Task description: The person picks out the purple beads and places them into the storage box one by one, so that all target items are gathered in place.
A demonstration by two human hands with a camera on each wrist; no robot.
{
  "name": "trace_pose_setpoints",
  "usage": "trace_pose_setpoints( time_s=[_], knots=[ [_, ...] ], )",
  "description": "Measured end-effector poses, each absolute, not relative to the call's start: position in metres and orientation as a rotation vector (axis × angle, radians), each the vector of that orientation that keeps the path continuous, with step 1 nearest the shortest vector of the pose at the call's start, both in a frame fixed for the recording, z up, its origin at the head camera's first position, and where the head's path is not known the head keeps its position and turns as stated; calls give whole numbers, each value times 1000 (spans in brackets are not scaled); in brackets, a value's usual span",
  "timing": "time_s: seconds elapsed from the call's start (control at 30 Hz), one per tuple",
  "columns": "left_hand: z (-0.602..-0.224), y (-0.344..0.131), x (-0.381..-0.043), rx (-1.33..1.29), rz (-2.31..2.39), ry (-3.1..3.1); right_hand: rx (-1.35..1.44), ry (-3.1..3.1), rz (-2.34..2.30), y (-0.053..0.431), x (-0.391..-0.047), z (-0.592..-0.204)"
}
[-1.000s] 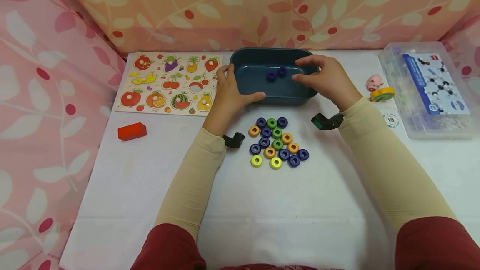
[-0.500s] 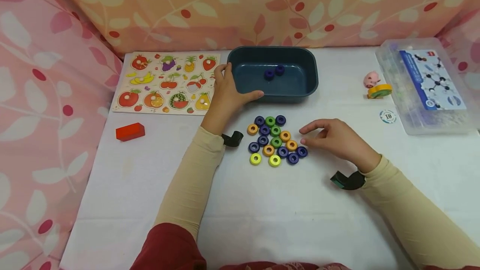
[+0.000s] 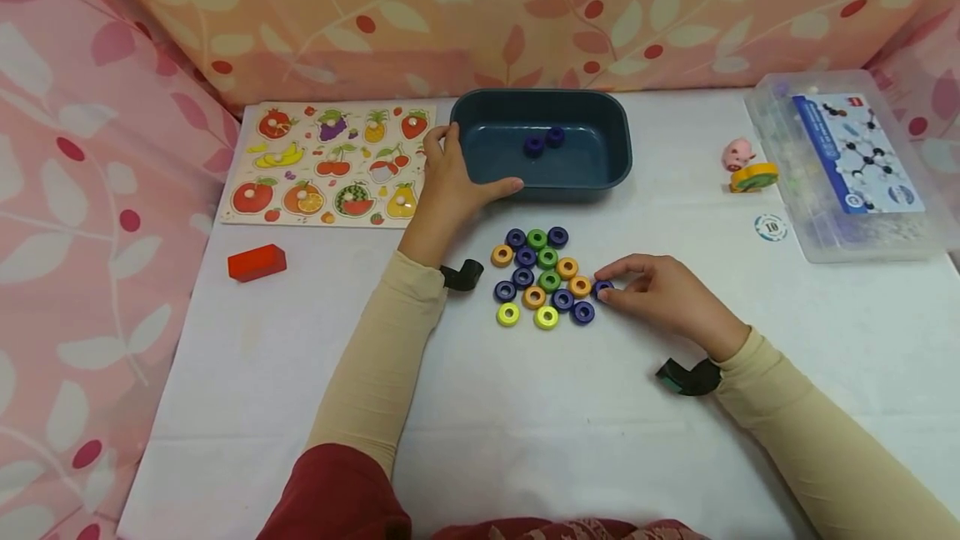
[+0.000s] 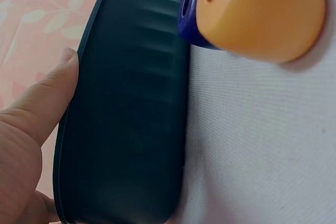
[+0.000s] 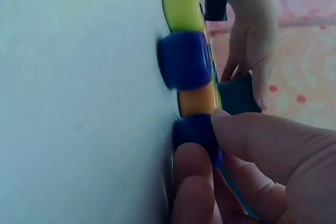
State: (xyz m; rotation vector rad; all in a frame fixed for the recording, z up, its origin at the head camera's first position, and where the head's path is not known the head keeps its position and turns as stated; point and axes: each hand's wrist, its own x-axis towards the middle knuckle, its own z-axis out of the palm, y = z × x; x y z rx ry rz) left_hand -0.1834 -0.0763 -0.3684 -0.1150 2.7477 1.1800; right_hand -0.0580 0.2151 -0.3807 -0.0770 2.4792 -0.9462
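My left hand (image 3: 450, 182) holds a dark teal plastic tub (image 3: 611, 140) by its near left corner. The thumb lies along the front rim and the fingers bend at the left end; the left wrist view shows the thumb tip on the rim (image 4: 79, 59). Inside the tub are two dark blue beads (image 3: 533, 146). My right hand (image 3: 671, 298) pinches a dark blue bead (image 5: 194, 132) between thumb and fingers at the right edge of a group of chunky ring-shaped beads. That group, on the white cloth, has green beads (image 3: 548, 257), orange beads (image 3: 534, 297), yellow beads (image 3: 507, 314) and other dark blue ones.
A wooden fruit puzzle board (image 3: 322, 215) lies left of the tub, with a red block (image 3: 257, 262) in front of it. To the right are a pink pig toy (image 3: 737, 154), a yellow-green toy piece (image 3: 753, 178), a round chip (image 3: 771, 227) and a clear plastic case (image 3: 825, 244).
My right hand has come from over the tub down to the beads and taken hold of a dark blue one at the right edge. The left hand has stayed on the tub.
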Motion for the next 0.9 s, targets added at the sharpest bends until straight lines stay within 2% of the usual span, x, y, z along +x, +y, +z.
trace_pose_setpoints(
  time_s=[0.33, 0.47, 0.7, 0.9],
  knots=[
    [-369, -78, -184, -105, 1188, 2752, -9, 2604, -888, 228, -78, -376],
    [-372, -78, -184, -97, 1198, 2746, 49, 2661, -870, 234, -92, -363],
    [-373, -77, -185, -96, 1201, 2758, 178, 2604, -1223, 229, -128, -318],
    [-371, -79, -184, -97, 1174, 2760, 205, 2371, -1576, 199, -174, -311]
  ],
)
